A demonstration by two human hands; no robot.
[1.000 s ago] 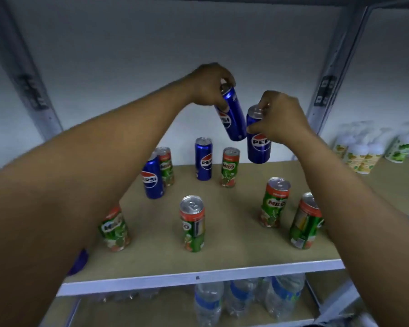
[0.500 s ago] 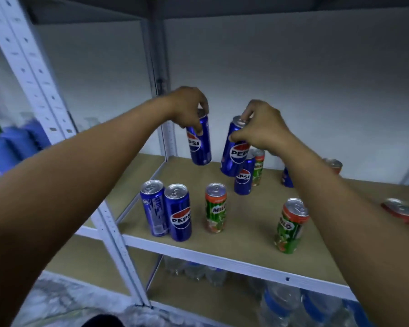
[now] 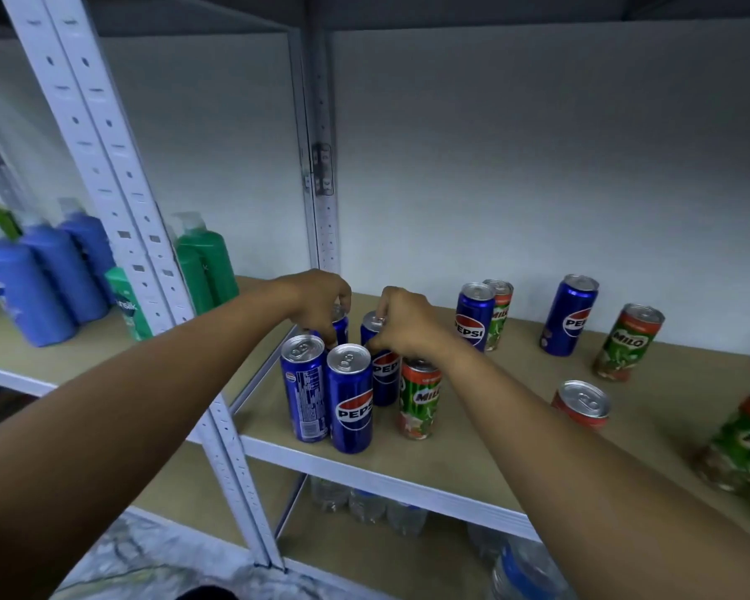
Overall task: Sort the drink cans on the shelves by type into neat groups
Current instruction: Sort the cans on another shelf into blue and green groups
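- I take the front Pepsi can with its logo facing me (image 3: 350, 398) as my landmark; it stands upright at the front left corner of the shelf board (image 3: 494, 430).
- Touching its left side stands a second Pepsi can (image 3: 305, 387), showing its printed back.
- Just behind those two, my left hand (image 3: 319, 305) curls its fingers over the top of a back-left Pepsi can (image 3: 341, 329); the hand and front cans hide most of that can.
- My right hand (image 3: 410, 324) pinches the rim of a back-right Pepsi can (image 3: 384, 374) behind the landmark; whether its base touches the board I cannot tell.
- Right of the landmark, a Milo can (image 3: 420, 398) stands partly under my right wrist.
- Farther right and back, a Pepsi can (image 3: 475, 316) covers most of another Milo can (image 3: 499, 313).
- At the far right edge a Milo can (image 3: 745, 443) is cut off.
- Left of the landmark, beyond the white upright post (image 3: 148, 262), blurred blue and green bottles (image 3: 40, 275) stand.
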